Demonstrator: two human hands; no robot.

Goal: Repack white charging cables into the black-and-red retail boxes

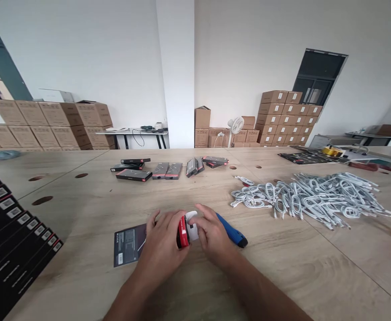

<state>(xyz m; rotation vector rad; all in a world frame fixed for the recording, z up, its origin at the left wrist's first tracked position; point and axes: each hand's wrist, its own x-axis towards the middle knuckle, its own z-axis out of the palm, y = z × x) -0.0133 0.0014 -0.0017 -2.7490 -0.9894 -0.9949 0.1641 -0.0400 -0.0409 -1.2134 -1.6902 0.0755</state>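
Note:
My left hand is wrapped round a small black-and-red box, which it holds a little above the table with one end toward my right hand. At that end a white flap stands out, with a small dark spot on it. My right hand has its thumb and fingers bent against this flap. Beneath my left hand lies a flat dark printed package, partly covered. A blue tool with a black end rests on the table beside my right hand, part of it hidden.
Several dark boxes lie across the table. A heap of bundled grey-white cables spreads at right. Black boxes with labels stand in a row at left. Round holes pierce the tabletop. Cartons line the wall.

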